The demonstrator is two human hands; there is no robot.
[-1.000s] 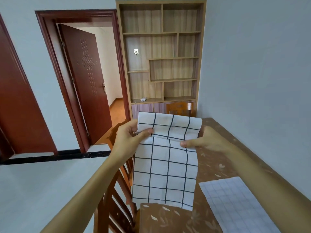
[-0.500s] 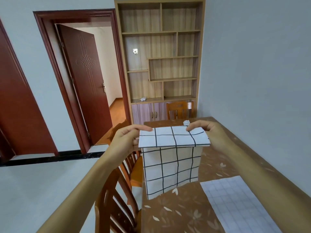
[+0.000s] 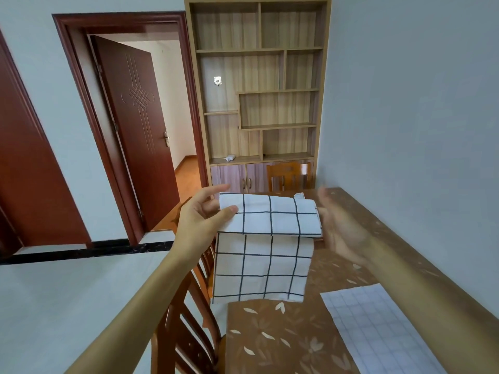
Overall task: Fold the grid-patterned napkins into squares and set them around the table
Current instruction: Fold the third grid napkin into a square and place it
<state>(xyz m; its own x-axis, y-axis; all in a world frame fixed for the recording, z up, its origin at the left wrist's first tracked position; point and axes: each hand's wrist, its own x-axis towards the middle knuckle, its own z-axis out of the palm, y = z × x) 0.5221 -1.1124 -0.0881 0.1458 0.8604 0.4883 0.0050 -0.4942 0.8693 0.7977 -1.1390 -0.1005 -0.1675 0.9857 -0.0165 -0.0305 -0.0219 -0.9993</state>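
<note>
At 5 o'clock a flat napkin (image 3: pixel 378 327) lies on the table (image 3: pixel 283 344); a chair (image 3: pixel 189 333) stands at 7. At centre, the left hand (image 3: pixel 199 222) pinches the folded napkin (image 3: pixel 270 220) by its left edge, thumb on top. The blurred right hand (image 3: pixel 340 228), fingers straight, touches its right edge above bare tabletop.

We can read no text, label, brand, number or sign anywhere in this view. The only marks we find are patterns. There are crossed lines on the white cloth napkin with black grid lines (image 3: pixel 270 220) at the centre, pale leaf prints on the brown table covering (image 3: pixel 283 344) at 5 o'clock, and a carved knot ornament on the dark red wooden door (image 3: pixel 137 117) at 10 o'clock.
</note>
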